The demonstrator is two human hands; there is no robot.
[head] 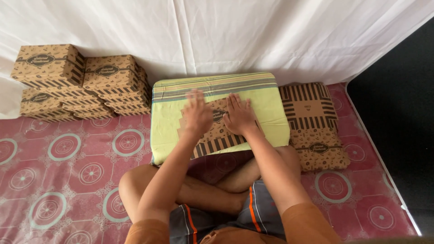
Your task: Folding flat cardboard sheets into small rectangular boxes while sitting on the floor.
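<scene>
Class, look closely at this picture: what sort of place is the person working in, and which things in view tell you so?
Probably a room in a home, used for packing work. The person sits cross-legged on a patterned red floor mat, a white cloth hangs behind, and folded brown cardboard boxes are stacked against it. Both hands press a flat box on a green cushion.

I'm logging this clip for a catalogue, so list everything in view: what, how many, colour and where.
flat cardboard sheet: one, brown with dark stripes, on the cushion under both hands
cushion: one, yellow-green with striped far edge, centre, in front of the crossed legs
folded boxes: several stacked, exact count unclear, brown with dark striped sides, far left against the cloth
pile of flat sheets: count unclear, brown and striped, right of the cushion
floor mat: one, pink-red with round patterns, under everything
white cloth: backdrop along the far side
left hand: open, palm down on the sheet, blurred
right hand: open, flat on the sheet
</scene>
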